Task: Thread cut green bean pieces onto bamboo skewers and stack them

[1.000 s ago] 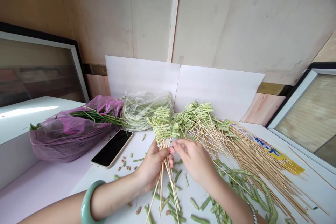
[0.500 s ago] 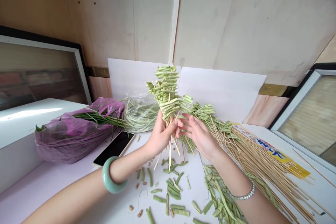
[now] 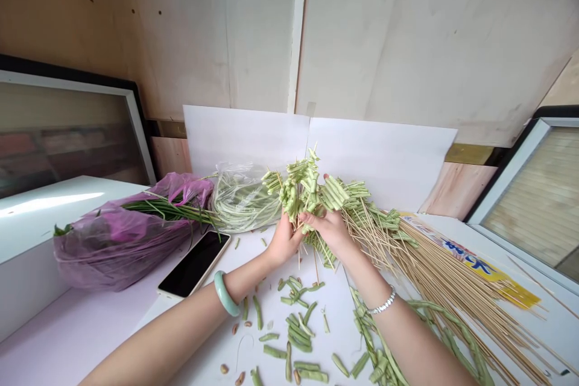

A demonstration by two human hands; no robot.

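Note:
My left hand [image 3: 284,242] is closed around the sticks of a bunch of green bean skewers [image 3: 296,184], held up over the table and tilted toward me. On the same bunch, my right hand [image 3: 329,230] presses from the right, its thumb across the front just under the beans. Its other fingers are mostly hidden behind the bunch. Behind and right of my right hand lie more green bean skewers [image 3: 355,190] in a heap, with their sticks pointing right. Below my hands, cut green bean pieces [image 3: 298,338] are scattered over the white tabletop.
Bare bamboo skewers [image 3: 461,283] fan out at right beside a yellow packet [image 3: 520,295]. Long green beans [image 3: 380,338] lie under my right forearm. At left are a phone [image 3: 194,265], a purple bag [image 3: 108,262] of green stalks and a transparent bag [image 3: 244,202] of long beans.
The bunch of skewers has come down and tipped toward me. My right hand, open beside it earlier, has closed onto it. My left hand still holds the sticks.

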